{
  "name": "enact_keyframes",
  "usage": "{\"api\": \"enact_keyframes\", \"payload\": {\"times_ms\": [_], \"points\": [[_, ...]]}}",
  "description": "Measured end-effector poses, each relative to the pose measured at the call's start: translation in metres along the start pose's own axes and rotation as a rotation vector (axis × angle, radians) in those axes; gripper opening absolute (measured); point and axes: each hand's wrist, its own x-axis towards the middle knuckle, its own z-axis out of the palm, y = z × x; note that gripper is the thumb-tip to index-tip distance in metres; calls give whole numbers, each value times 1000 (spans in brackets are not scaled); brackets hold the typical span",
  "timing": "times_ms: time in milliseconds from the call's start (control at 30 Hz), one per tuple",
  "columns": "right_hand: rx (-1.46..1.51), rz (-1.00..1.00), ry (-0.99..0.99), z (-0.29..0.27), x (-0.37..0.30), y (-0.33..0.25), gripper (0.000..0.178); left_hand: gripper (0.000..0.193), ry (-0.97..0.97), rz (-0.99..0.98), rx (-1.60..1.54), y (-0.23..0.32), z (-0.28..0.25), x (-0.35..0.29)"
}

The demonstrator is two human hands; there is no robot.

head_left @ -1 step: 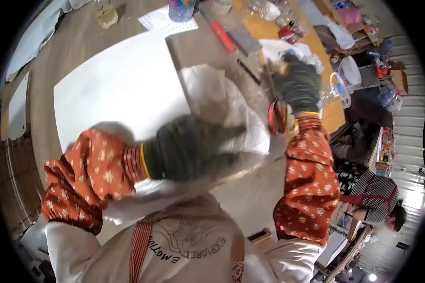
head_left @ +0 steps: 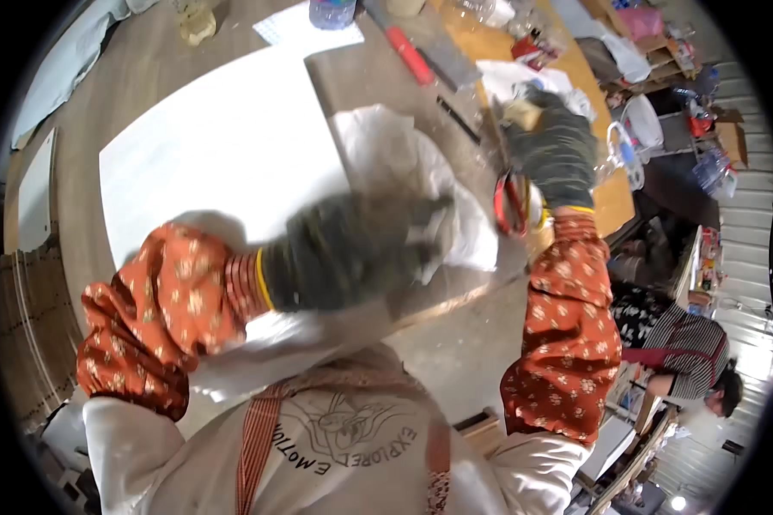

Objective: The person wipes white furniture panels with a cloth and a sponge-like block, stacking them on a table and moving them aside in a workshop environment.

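Right hand [head_left: 554,150] looks closed around a small tan lump [head_left: 521,113] over the right side of the bench [head_left: 137,86], close to the red-handled scissors [head_left: 500,204], so I'd lift clear of those handles. Left hand [head_left: 343,253] is by the white panel's [head_left: 219,146] near corner, too blurry to tell its grip; I'd go light so nothing shifts.

I see the broad white flat panel [head_left: 219,154] as smooth and matt, the crumpled whitish sheet [head_left: 391,146] as thin plastic, the brown surface [head_left: 155,60] as wood-grained.
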Motion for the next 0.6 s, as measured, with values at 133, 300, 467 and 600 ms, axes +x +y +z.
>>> {"api": "enact_keyframes", "payload": {"times_ms": [133,300,467,600], "points": [[1166,477,91,-27,-77,-35,45,35,427,-167,-641,-22,-3,9],[1629,414,190,7,-173,-80,58,35,473,-148,-635,-24,-6,16],[1580,79,338,18,-188,-121,60,33,451,224,155,-38,-7,16],[1112,274,416,28,-199,-117,54,35,447,109,-594,-35,3,16]]}}
